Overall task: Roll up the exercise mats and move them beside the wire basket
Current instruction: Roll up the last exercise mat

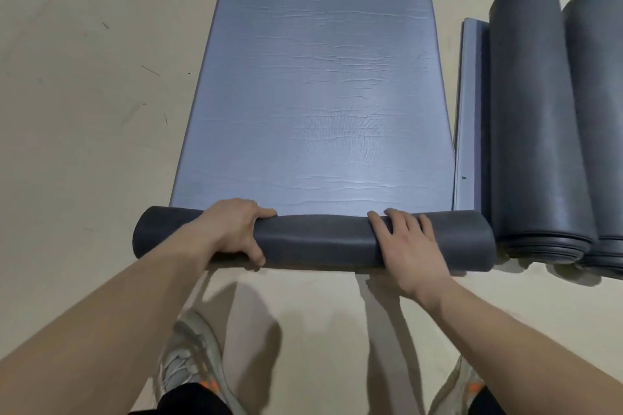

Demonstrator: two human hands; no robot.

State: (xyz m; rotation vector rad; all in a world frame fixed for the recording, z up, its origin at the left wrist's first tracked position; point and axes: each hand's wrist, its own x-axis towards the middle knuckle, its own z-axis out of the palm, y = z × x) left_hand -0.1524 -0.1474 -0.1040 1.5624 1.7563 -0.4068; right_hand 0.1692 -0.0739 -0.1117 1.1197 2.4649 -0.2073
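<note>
A blue-grey exercise mat lies flat on the floor, stretching away from me. Its near end is wound into a dark roll lying crosswise in front of my feet. My left hand grips the roll's left part, fingers over the top and thumb underneath. My right hand lies flat on the roll's right part with fingers spread and straight. No wire basket is in view.
Two rolled dark mats lie side by side at the right, running away from me, with a loose mat edge beside them. My two shoes stand on the beige floor just behind the roll.
</note>
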